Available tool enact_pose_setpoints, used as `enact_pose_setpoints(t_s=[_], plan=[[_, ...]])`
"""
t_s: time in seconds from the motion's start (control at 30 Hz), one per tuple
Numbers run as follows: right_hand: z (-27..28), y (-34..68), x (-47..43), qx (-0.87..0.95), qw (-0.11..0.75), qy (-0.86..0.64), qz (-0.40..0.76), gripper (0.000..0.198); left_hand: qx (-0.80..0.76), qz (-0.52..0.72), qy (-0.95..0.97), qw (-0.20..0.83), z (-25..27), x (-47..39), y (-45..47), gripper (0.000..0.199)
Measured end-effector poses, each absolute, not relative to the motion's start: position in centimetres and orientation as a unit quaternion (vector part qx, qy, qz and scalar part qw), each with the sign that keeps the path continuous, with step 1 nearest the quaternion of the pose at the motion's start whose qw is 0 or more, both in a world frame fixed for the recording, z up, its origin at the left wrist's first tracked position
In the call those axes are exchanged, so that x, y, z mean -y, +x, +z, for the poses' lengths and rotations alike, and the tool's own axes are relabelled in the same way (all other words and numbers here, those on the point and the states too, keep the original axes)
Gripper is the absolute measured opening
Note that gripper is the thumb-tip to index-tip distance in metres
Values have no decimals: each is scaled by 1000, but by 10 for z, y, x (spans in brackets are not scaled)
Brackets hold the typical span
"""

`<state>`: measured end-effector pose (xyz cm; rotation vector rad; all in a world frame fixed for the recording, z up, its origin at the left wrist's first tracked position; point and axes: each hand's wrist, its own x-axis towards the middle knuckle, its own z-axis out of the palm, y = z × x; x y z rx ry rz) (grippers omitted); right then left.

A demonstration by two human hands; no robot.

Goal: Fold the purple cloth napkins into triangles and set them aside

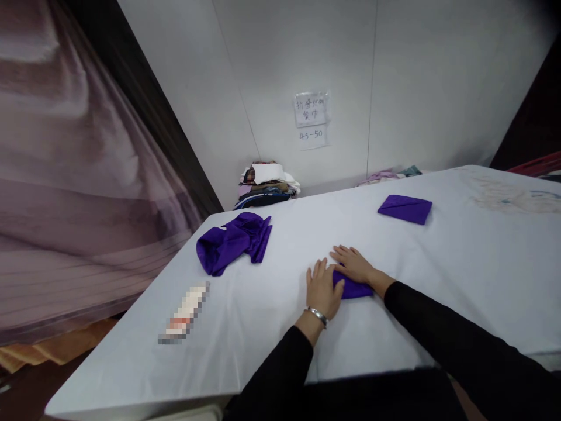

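Note:
A small folded purple napkin (353,289) lies on the white-covered table in front of me, partly hidden under my hands. My left hand (323,287), with a silver bracelet at its wrist, rests flat along the napkin's left side, fingers spread. Across its far edge lies my right hand (354,266), palm down and fingers stretched out. Neither hand grips the cloth. Farther back to the right is another purple napkin (405,209), folded into a neat flat rectangle. On the left sits a loose, crumpled heap of purple cloth (236,241).
A white cloth covers the table (272,316). A blurred-out narrow object (184,313) lies near its left edge. Behind the table, against the wall, is a stack of folded clothes (267,186). A handwritten paper sign (312,120) hangs above; a curtain (87,175) borders the left.

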<state>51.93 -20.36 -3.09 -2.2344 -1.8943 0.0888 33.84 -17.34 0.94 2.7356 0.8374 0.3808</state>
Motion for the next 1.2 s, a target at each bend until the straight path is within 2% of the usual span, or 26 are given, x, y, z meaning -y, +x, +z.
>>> enact_pose_setpoints(t_s=[0.13, 0.23, 0.63, 1.07, 1.2], plan=[[-34, 522, 203, 638, 103, -762, 41, 50, -251, 52, 959, 124, -6, 177, 362, 76], [-36, 524, 201, 640, 106, -760, 49, 50, -258, 23, 959, 112, -18, 174, 365, 86], [-27, 558, 186, 552, 60, -831, 42, 54, -262, 9, 959, 108, -20, 172, 365, 88], [-31, 568, 183, 508, 57, -859, 35, 63, -282, -27, 948, 147, -4, 170, 373, 87], [-31, 568, 184, 514, 58, -856, 27, 62, -257, -2, 957, 131, 1, 168, 383, 87]])
